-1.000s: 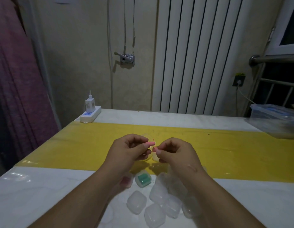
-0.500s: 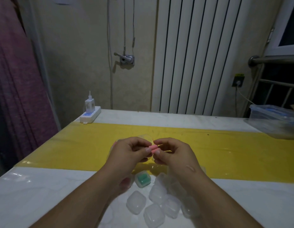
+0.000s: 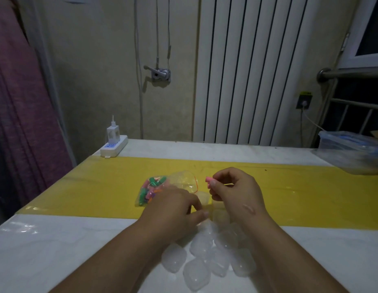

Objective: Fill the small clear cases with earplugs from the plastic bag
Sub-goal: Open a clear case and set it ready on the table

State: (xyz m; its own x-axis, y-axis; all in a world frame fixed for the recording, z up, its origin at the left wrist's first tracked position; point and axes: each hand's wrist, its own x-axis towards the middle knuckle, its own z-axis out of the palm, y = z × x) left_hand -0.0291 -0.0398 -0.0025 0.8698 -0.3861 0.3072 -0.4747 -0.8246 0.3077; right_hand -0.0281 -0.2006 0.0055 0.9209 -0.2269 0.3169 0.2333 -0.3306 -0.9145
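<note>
One pink earplug (image 3: 209,179) is pinched in the right hand (image 3: 234,191); the left hand (image 3: 173,210) lies beside the bag (image 3: 162,187), grip unclear. Clear cases (image 3: 203,248) cluster near. Risk: a loose pinch drops the plug among them.

bare forearms (image 3: 112,254); right hand (image 3: 234,193) bears perhaps a scar (image 3: 248,208).

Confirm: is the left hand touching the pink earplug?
Apart. Head view: the right hand pinches the pink earplug; the left hand sits lower, with part of the plastic bag showing between them.
</note>
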